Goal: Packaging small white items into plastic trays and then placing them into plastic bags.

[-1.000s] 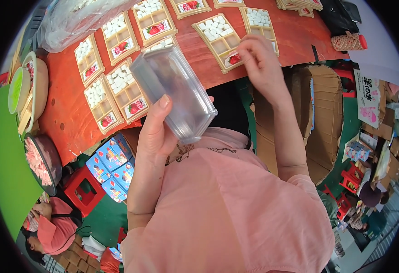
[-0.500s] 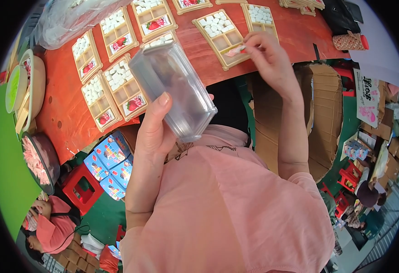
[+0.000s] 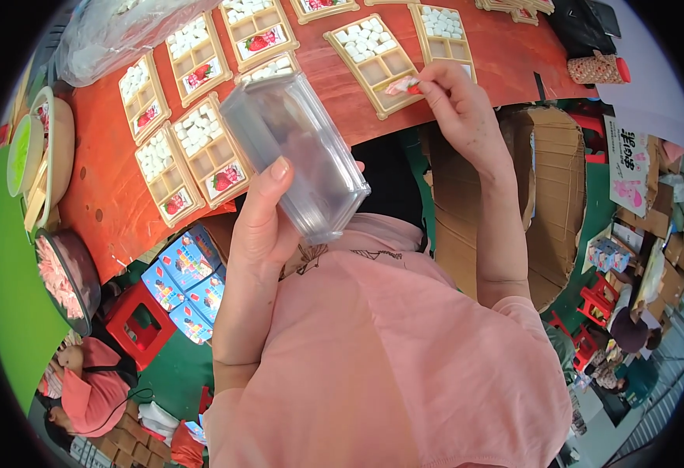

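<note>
The right grip [image 3: 464,109] is pinched on a small packet [image 3: 399,85] at the near end of a tray [image 3: 373,72] on the bench [image 3: 506,51]. Clear boxes [image 3: 303,144] are held in the left grip [image 3: 268,209]. The packet is likely being placed and should be laid flat.

Red stool [image 3: 141,354] beside blue printed boxes [image 3: 189,265], brown cardboard box [image 3: 562,210], black object [image 3: 573,30], perhaps a bag, near red-capped container [image 3: 594,71]
</note>
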